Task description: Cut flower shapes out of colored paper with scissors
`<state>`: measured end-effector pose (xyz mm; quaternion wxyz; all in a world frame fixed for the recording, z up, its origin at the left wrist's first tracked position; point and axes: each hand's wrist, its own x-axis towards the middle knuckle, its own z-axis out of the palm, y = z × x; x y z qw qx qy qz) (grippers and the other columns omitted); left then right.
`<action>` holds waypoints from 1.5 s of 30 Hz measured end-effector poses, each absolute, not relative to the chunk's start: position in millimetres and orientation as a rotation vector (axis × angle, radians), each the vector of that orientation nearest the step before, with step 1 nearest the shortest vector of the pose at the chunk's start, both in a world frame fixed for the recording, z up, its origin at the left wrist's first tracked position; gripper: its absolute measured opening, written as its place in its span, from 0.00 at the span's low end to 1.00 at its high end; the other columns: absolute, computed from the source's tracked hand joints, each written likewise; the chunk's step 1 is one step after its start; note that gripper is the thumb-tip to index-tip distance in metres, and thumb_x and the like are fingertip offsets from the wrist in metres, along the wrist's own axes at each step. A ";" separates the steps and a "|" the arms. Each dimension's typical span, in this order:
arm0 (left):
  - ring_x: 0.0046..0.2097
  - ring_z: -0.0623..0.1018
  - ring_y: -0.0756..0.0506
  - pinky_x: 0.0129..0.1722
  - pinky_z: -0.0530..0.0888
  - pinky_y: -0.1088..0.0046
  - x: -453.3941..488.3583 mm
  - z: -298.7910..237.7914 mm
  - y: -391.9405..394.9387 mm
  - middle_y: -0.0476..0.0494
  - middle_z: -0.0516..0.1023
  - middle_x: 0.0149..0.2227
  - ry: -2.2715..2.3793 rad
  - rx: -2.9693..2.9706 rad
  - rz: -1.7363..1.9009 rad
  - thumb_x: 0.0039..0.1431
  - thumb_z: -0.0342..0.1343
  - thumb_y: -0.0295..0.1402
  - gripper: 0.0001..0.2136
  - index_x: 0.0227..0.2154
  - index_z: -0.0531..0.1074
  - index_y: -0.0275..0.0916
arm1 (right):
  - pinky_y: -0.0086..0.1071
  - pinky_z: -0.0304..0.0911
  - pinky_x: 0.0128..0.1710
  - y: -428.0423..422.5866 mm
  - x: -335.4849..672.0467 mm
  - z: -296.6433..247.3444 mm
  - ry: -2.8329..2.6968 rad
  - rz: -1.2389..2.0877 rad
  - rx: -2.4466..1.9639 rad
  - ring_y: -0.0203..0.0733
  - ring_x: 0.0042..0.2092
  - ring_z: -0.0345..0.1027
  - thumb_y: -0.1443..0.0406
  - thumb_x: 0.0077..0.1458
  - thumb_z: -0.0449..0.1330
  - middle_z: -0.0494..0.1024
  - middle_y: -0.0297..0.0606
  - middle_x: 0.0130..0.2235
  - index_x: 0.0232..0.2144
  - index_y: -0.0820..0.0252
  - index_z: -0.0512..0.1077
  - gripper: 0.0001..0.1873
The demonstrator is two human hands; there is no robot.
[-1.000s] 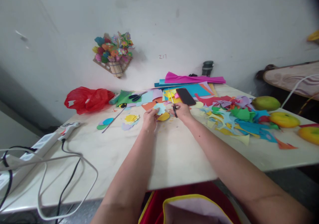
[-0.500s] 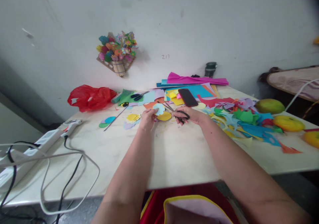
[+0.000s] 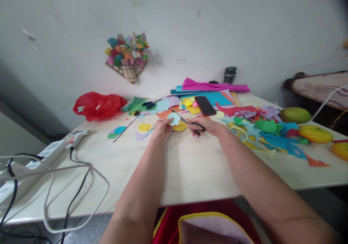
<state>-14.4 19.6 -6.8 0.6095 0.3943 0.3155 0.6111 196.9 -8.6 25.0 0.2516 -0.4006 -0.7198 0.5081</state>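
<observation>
Between the thumb and fingers of my left hand is a light blue paper piece with a scalloped edge. My right hand grips black-handled scissors, whose blades point left and lie at the right edge of the blue paper. The blades look closed or nearly so. Under them, a yellow paper circle rests on the table. Left of my left hand lie yellow scalloped cutouts over lilac ones, and farther left blue and green paper circles.
A phone and coloured sheets lie at the back, with a second pair of scissors. Paper scraps and mangoes cover the right side. A red plastic bag and a power strip with cables are at left.
The scissors have gone from open blades to closed or nearly closed at the blue paper's edge. My left hand holds the paper in almost the same place.
</observation>
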 end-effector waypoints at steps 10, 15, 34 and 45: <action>0.22 0.75 0.50 0.26 0.74 0.75 -14.5 -10.2 21.7 0.46 0.76 0.20 0.716 0.882 1.396 0.35 0.71 0.29 0.12 0.19 0.71 0.34 | 0.21 0.49 0.13 -13.1 191.2 29.3 -1.902 1.379 -1.140 0.29 0.19 0.65 0.59 0.54 0.63 0.74 0.33 0.22 0.28 0.62 0.65 0.13; 0.21 0.74 0.50 0.25 0.72 0.75 -14.2 -10.2 22.0 0.44 0.76 0.20 0.716 0.907 1.391 0.33 0.71 0.30 0.12 0.18 0.72 0.33 | 0.21 0.49 0.13 -14.6 191.1 29.7 -1.907 1.377 -1.130 0.28 0.18 0.64 0.58 0.55 0.62 0.74 0.32 0.22 0.28 0.62 0.65 0.14; 0.21 0.73 0.51 0.25 0.70 0.75 -13.1 -9.9 21.9 0.46 0.74 0.18 0.720 0.896 1.421 0.33 0.70 0.28 0.12 0.16 0.71 0.33 | 0.21 0.49 0.11 -12.3 186.9 26.2 -1.852 1.408 -1.132 0.30 0.17 0.64 0.55 0.55 0.62 0.73 0.33 0.20 0.27 0.62 0.65 0.17; 0.22 0.75 0.50 0.27 0.74 0.75 -13.4 -12.0 22.9 0.46 0.76 0.20 0.713 0.886 1.424 0.34 0.71 0.29 0.13 0.17 0.70 0.34 | 0.21 0.53 0.12 -8.6 188.5 19.0 -1.856 1.412 -1.071 0.31 0.18 0.66 0.53 0.56 0.61 0.74 0.35 0.22 0.30 0.63 0.67 0.18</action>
